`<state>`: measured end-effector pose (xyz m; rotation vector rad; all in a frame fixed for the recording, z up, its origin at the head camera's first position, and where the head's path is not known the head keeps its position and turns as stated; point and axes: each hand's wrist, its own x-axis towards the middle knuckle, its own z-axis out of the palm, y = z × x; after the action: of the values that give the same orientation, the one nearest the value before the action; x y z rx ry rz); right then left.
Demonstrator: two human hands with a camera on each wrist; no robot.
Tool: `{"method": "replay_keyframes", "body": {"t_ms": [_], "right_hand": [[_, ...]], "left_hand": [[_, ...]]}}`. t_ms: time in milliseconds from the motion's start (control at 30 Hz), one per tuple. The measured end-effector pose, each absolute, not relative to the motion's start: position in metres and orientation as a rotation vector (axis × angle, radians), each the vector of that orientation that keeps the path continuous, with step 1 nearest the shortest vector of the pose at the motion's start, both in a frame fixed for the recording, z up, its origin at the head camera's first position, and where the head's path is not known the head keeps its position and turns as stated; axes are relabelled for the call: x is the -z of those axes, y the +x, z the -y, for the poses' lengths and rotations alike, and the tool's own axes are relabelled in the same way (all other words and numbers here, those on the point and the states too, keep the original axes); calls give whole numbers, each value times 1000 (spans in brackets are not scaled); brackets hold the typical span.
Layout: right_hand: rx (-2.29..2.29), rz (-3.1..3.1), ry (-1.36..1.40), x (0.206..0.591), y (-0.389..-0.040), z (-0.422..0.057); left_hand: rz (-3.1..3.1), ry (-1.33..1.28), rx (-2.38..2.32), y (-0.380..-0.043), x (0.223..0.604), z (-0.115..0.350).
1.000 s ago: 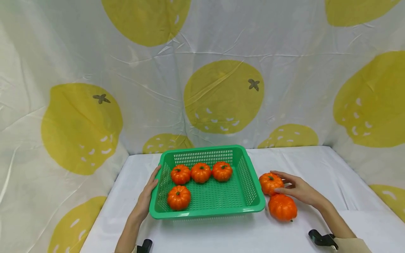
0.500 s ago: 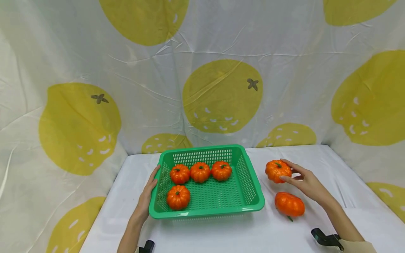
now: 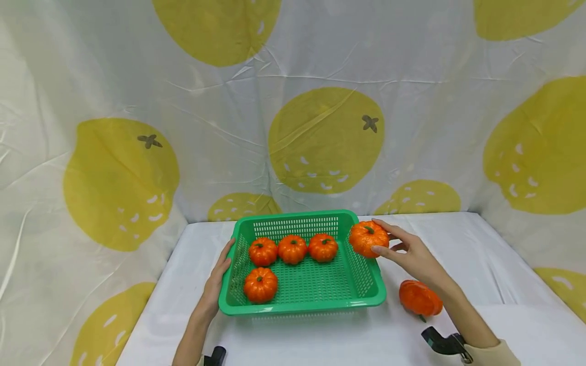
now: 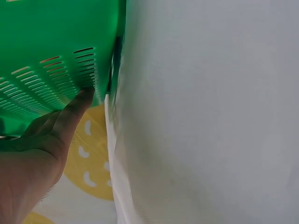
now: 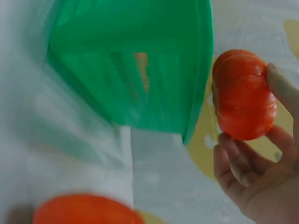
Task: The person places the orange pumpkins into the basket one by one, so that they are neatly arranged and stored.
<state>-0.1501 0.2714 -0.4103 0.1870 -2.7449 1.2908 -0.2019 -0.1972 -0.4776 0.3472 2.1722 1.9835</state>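
My right hand point(image 3: 409, 251) pinches a small orange pumpkin point(image 3: 368, 239) between thumb and fingers, above the right rim of a green plastic basket point(image 3: 302, 307). The right wrist view shows this pumpkin point(image 5: 245, 95) beside the basket wall, clear of the rim. Several more pumpkins lie inside the basket: a row of three toward the back, including the middle pumpkin point(image 3: 292, 250), and one front-left pumpkin point(image 3: 260, 285). My left hand point(image 3: 215, 282) rests along the basket's left side; in the left wrist view its extended fingers point(image 4: 74, 109) touch the slotted outer wall.
Another orange pumpkin point(image 3: 420, 298) lies tipped on the white tablecloth point(image 3: 293, 343), right of the basket, its green stem toward the front. A lemon-print curtain point(image 3: 325, 140) encloses the table at the back and sides.
My right hand has lifted the pumpkin off the table, then carried it left over the basket's right rim. The other loose pumpkin rolled slightly right and tipped. The left hand stays at the basket.
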Motion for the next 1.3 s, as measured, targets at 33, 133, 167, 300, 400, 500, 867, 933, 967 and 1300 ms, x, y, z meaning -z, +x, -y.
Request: {"method": "replay_keyframes", "body": {"t_ms": [33,133,167,300,400,500,867,933,967,1300], "right_hand": [[-1307,2740,199,410,-152,-265],[-1350,2713,261,411,-157,-245],[-1364,2705,287,412,-159,-239],[-1389,2690,369,413,-164,-215],[-1392,2693,403,414,-168,-197],[-1424,2695,436,415,-170,-181],[-1497,2806,355,422,-176,-139],[-1526,2811,325,423,-176,-134],[-1542,2813,316,424,-177,-132],[-1534,2909,275,434,-177,-120]], "left_hand": [[-2178,343,-1981,-202,477,197],[-2187,336,-1972,-203,478,198],[-2188,334,-1967,-203,478,198],[-2177,336,-1967,-204,480,198],[-2166,332,-1973,-205,481,198],[-2175,328,-1970,-204,480,198],[-2205,330,-1945,-204,479,198],[-2206,323,-1947,-204,480,198],[-2206,322,-1951,-204,480,198],[-2211,313,-1945,-205,481,198]]}}
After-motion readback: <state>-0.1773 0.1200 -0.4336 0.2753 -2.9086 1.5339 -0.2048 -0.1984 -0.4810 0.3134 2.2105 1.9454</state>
